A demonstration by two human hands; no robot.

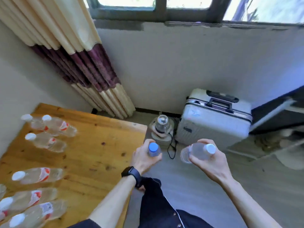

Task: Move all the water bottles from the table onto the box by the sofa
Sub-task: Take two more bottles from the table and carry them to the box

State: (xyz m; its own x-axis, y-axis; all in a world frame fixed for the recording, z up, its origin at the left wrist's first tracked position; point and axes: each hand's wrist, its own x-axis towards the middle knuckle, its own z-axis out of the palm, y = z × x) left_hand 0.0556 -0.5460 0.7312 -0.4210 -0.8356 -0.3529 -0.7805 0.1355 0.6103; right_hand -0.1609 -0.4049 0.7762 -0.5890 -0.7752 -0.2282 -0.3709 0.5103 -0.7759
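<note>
One wide-angle view from the person's head looks forward and down, close over the yellow-brown wooden bench [98, 145] at left, facing the pale plaster wall [181, 63] below a dark-framed window [161, 7].

Daylight floods from the window [181, 2] — overexposed panes, motion blur, wide-angle bending at edges

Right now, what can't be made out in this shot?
Head view:
- Box and sofa: not identifiable; the dark furniture is cut by the right edge.
- Blue-capped bottle: body hidden by the left hand.
- Bottles at lower-left of the table: cut by the edge, blurred; count unclear.
</note>
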